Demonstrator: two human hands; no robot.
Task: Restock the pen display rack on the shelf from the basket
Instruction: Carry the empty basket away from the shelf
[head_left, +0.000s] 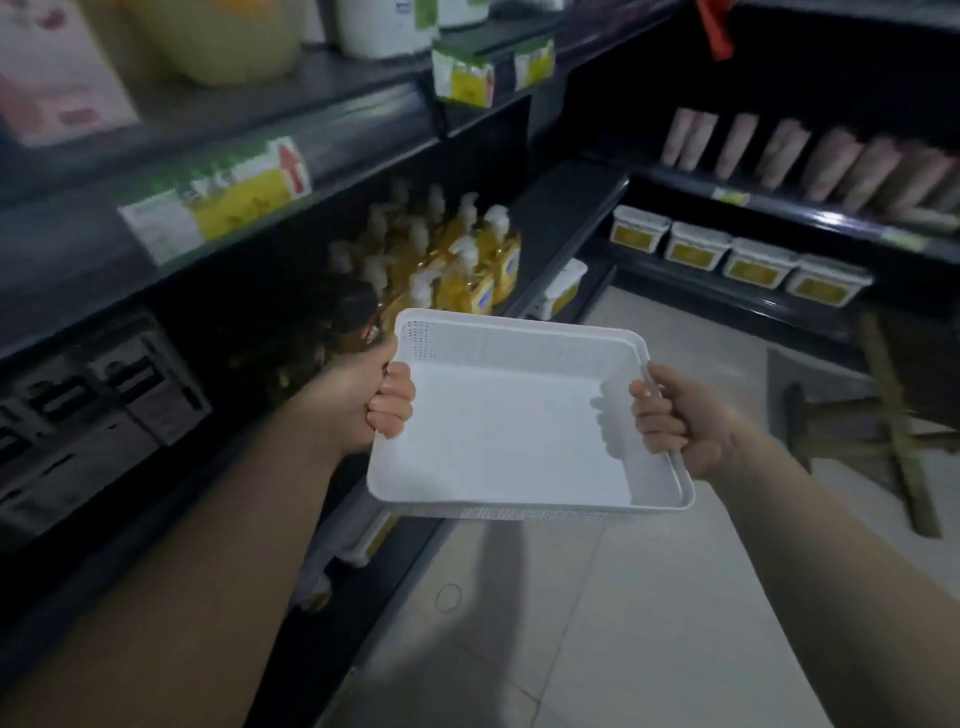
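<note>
Aloft — basket (519, 340), left hand (366, 402), right hand (678, 418)

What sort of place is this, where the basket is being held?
Most likely a shop aisle, perhaps a small supermarket: price tags on the shelf edges, rows of identical pump bottles, and a line of matching tubs. The white basket looks empty.

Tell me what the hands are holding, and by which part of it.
Both hold one white basket. The left hand grips the rim of its left side, the right hand the rim of its right side.
</note>
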